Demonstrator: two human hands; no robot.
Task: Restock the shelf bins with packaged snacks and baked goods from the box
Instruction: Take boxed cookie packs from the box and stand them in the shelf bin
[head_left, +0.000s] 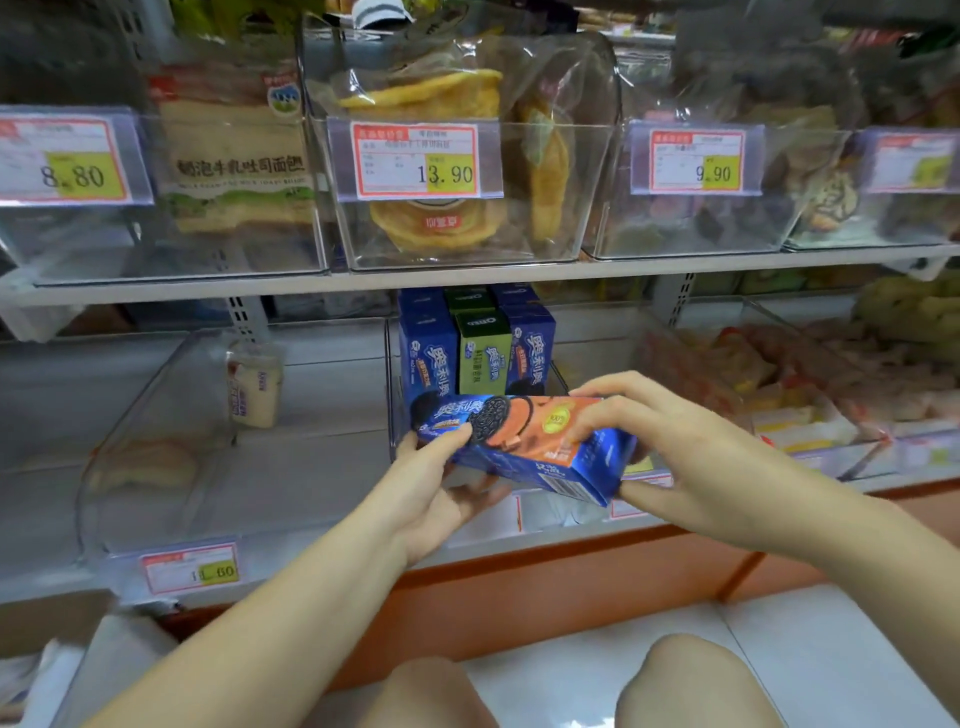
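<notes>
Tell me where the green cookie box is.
Head view, centre: the green cookie box stands upright in the lower shelf's clear bin, between blue boxes, behind the held box.

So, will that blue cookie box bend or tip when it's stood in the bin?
Probably stiff: the cookie box shows sharp edges between the left hand and right hand. Likely light, given the loose grip. Stood on end like the upright boxes behind, it might tip.

A shop: shelves of clear bins (467, 228), price tags (415, 161), packaged bread (236, 156) and cookie boxes (475, 348).
</notes>
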